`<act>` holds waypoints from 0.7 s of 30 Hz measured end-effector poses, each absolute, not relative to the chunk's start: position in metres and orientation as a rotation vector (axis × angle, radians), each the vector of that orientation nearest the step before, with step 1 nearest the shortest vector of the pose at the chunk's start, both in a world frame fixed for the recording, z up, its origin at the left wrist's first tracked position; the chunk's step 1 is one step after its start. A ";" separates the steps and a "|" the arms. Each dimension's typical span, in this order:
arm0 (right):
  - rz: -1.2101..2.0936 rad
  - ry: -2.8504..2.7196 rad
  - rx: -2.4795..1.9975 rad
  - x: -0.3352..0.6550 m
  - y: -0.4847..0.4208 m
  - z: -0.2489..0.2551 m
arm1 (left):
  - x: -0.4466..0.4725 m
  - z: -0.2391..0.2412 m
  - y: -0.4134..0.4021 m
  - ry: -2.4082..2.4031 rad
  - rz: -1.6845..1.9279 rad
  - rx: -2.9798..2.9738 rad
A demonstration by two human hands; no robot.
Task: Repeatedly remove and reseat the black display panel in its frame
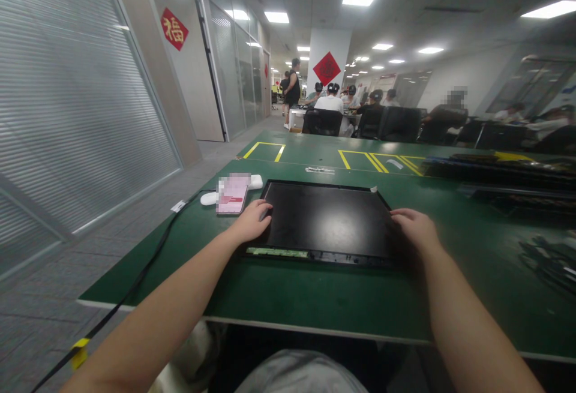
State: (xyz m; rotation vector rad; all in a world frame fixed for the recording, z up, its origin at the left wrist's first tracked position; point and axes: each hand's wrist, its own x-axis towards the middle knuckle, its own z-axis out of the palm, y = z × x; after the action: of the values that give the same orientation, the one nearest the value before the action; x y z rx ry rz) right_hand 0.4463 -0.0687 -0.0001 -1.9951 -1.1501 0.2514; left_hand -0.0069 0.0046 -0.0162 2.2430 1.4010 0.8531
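Note:
A black flat display panel (324,219) lies face up on the green table in front of me. Along its near edge runs a strip (281,252), pale green on the left part and dark on the rest. My left hand (252,220) grips the panel's left edge, fingers bent over the rim. On the opposite side, my right hand (414,228) pinches the right edge near its upper part; some of its fingers are hidden behind the hand. A small pale tab (373,189) shows at the panel's far right corner.
A phone (232,196) and white rounded objects (209,199) sit left of the panel. A black strap (155,255) hangs over the table's left edge. Stacked dark panels (495,171) and coiled cables (551,264) lie at right. Yellow tape outlines (360,159) mark the table's far side; people sit beyond.

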 end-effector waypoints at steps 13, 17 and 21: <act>0.352 -1.026 -2.006 0.449 -0.069 0.002 | -0.015 0.006 -0.006 1.588 0.663 2.399; 0.296 -0.993 -2.016 0.456 -0.066 -0.005 | -0.013 0.007 -0.006 1.648 0.562 2.364; 0.338 -0.998 -2.045 0.464 -0.060 -0.012 | -0.013 0.006 -0.007 1.667 0.641 2.254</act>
State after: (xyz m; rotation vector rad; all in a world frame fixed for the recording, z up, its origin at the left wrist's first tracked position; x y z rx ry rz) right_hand 0.4636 -0.0604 -0.0125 -2.0446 -0.9984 0.3378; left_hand -0.0132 -0.0067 0.0064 2.2541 1.6666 0.6408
